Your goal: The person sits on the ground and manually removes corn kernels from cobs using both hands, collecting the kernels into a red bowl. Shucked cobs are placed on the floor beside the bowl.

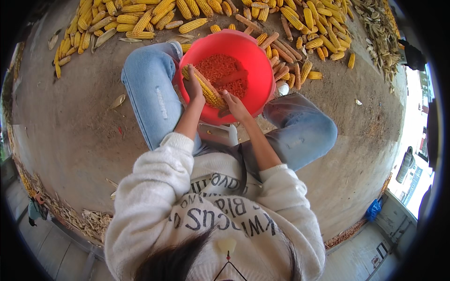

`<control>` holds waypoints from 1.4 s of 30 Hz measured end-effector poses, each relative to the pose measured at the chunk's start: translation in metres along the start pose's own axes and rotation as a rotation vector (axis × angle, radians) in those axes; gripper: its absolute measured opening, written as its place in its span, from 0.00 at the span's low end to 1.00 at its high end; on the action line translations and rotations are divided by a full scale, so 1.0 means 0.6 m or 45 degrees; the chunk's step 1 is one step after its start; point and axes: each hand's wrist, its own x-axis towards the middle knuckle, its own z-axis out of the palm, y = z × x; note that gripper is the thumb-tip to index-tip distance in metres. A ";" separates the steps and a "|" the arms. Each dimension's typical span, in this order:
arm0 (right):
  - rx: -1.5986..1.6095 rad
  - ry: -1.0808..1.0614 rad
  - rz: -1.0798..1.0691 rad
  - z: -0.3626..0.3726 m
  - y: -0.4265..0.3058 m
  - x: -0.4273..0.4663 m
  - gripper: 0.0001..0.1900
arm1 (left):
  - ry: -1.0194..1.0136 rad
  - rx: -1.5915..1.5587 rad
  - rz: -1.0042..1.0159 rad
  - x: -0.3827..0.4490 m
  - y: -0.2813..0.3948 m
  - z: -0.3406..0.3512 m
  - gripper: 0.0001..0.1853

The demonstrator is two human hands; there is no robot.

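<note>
An ear of yellow corn (207, 89) slants across the near left part of a red plastic tub (258, 56). A strip along its upper side looks stripped of kernels. My left hand (193, 85) grips its far left end, thumb on top. At the near right end, my right hand (236, 106) holds the ear with the thumb against it. Loose kernels (219, 65) cover the tub's bottom. A long, rod-shaped piece (232, 78), perhaps a bare cob, lies on them, tinted red by the tub.
Yellow ears (140, 21) are heaped beyond the tub on the left, with another heap (323, 24) on the right. Stripped cobs (284, 51) lie just right of the tub. Dry husks (378, 38) pile at far right. Below the tub, a white plastic stool (230, 133) shows between the legs.
</note>
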 end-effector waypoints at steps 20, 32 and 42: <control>-0.193 -0.071 -0.236 -0.014 0.064 0.013 0.21 | 0.097 0.085 -0.021 -0.012 0.002 0.008 0.31; 0.003 -0.160 -0.206 -0.007 0.019 -0.016 0.21 | 0.026 0.043 -0.072 -0.015 0.003 0.003 0.34; 0.132 -0.188 -0.054 -0.007 0.003 -0.021 0.23 | -0.139 -0.025 -0.227 -0.010 0.003 0.003 0.27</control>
